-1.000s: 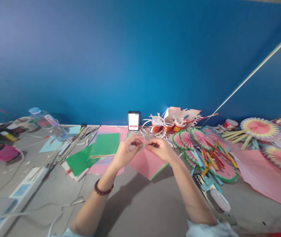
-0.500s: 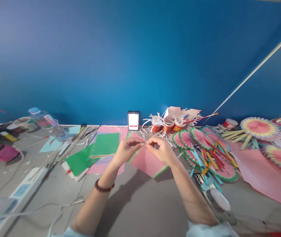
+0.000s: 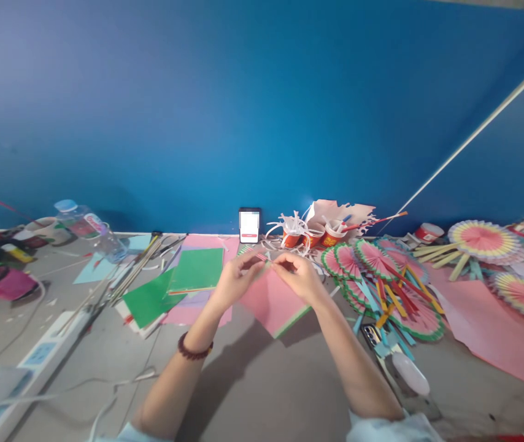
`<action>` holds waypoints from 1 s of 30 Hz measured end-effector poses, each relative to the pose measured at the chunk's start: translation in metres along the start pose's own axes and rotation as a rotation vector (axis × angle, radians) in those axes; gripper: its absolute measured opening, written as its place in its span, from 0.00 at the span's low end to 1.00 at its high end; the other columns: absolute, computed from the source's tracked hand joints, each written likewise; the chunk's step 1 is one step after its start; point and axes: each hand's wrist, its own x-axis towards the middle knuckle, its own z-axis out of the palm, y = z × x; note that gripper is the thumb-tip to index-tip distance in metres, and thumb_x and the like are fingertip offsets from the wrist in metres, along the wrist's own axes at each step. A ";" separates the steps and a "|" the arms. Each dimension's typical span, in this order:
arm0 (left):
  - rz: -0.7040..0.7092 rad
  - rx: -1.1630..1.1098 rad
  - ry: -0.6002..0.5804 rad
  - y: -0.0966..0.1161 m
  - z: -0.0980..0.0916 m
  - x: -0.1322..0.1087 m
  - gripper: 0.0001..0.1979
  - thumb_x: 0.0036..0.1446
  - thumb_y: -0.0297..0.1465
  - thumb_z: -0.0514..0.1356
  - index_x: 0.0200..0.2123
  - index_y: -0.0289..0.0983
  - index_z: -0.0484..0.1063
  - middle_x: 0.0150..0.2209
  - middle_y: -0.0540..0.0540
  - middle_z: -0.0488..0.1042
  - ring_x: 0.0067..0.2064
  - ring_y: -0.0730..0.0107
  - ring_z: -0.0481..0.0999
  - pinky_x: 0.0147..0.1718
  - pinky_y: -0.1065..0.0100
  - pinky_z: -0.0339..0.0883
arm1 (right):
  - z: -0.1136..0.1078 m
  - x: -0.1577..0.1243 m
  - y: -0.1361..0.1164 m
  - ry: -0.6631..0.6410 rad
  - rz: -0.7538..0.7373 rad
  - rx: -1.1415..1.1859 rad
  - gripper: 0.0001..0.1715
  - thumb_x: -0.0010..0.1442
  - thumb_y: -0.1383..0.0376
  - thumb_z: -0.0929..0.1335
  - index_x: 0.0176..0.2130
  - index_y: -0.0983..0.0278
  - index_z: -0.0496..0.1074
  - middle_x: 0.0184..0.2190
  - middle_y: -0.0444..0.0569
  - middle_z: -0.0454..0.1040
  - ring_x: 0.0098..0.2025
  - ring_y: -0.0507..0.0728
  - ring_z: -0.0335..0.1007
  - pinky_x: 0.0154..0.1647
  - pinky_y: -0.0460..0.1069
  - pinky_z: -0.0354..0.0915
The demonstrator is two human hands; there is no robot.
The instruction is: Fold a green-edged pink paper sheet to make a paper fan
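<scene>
A pink sheet of paper [image 3: 275,304] with a green edge hangs below my fingers, above the grey table. Its far part is folded into narrow pleats, whose striped end shows behind my left fingers. My left hand [image 3: 238,279], with a dark bead bracelet at the wrist, pinches the pleated edge between thumb and fingers. Close beside it, my right hand [image 3: 299,277] pinches the same edge, the fingertips of both hands almost meeting. The exact fold under the fingertips is too small to make out.
Green paper sheets [image 3: 196,270] lie to the left, near a water bottle [image 3: 88,227] and a power strip [image 3: 43,356]. A lit phone [image 3: 250,226] leans on the blue wall. Red paper cups [image 3: 334,233], pleated paper fans [image 3: 377,258] and a white mouse [image 3: 410,372] are to the right.
The pink sheet's lower corner has swung slightly left and down. Both hands keep their pinch on the pleated edge, nearly in the same place.
</scene>
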 end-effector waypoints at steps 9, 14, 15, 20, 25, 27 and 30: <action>0.309 0.567 0.123 0.020 0.005 -0.012 0.05 0.60 0.30 0.58 0.39 0.39 0.74 0.39 0.43 0.77 0.43 0.59 0.74 0.43 0.60 0.66 | 0.005 0.014 0.024 0.050 0.315 0.373 0.19 0.43 0.54 0.75 0.32 0.63 0.74 0.27 0.43 0.74 0.27 0.52 0.69 0.30 0.48 0.68; 0.246 0.749 -0.018 0.021 0.027 -0.020 0.10 0.58 0.39 0.61 0.36 0.38 0.69 0.34 0.43 0.74 0.38 0.58 0.72 0.35 0.61 0.65 | 0.004 0.016 0.031 0.145 0.341 0.525 0.23 0.43 0.56 0.75 0.37 0.61 0.69 0.28 0.41 0.73 0.27 0.53 0.72 0.27 0.48 0.71; 0.229 0.824 -0.019 0.020 0.031 -0.021 0.13 0.57 0.40 0.63 0.37 0.37 0.69 0.36 0.42 0.74 0.39 0.55 0.72 0.35 0.60 0.64 | 0.003 0.016 0.032 0.159 0.335 0.538 0.24 0.44 0.56 0.75 0.40 0.59 0.68 0.28 0.41 0.72 0.28 0.54 0.73 0.28 0.49 0.72; 0.188 1.066 -0.050 0.013 0.037 -0.022 0.07 0.56 0.25 0.60 0.40 0.37 0.69 0.39 0.41 0.73 0.40 0.54 0.71 0.37 0.58 0.62 | 0.002 0.018 0.042 0.218 0.320 0.516 0.32 0.46 0.60 0.73 0.49 0.55 0.61 0.30 0.40 0.71 0.32 0.57 0.75 0.32 0.53 0.75; 0.257 1.137 -0.030 0.004 0.027 -0.022 0.08 0.58 0.20 0.55 0.35 0.38 0.71 0.36 0.42 0.73 0.40 0.56 0.70 0.38 0.58 0.62 | 0.000 0.018 0.058 0.177 0.353 0.417 0.37 0.48 0.59 0.73 0.55 0.57 0.58 0.30 0.41 0.73 0.29 0.57 0.75 0.32 0.55 0.75; 0.284 1.154 -0.017 -0.001 0.024 -0.022 0.09 0.58 0.20 0.55 0.34 0.37 0.72 0.36 0.42 0.73 0.40 0.56 0.70 0.38 0.58 0.62 | -0.004 0.013 0.060 0.120 0.312 0.260 0.39 0.50 0.56 0.72 0.58 0.58 0.58 0.33 0.45 0.75 0.29 0.58 0.75 0.33 0.55 0.74; 0.336 1.161 -0.003 -0.009 0.021 -0.023 0.10 0.59 0.19 0.54 0.33 0.37 0.72 0.35 0.43 0.73 0.38 0.58 0.70 0.37 0.59 0.61 | -0.012 0.000 0.060 0.105 0.075 -0.153 0.35 0.53 0.56 0.73 0.58 0.59 0.64 0.42 0.52 0.75 0.40 0.61 0.75 0.42 0.57 0.72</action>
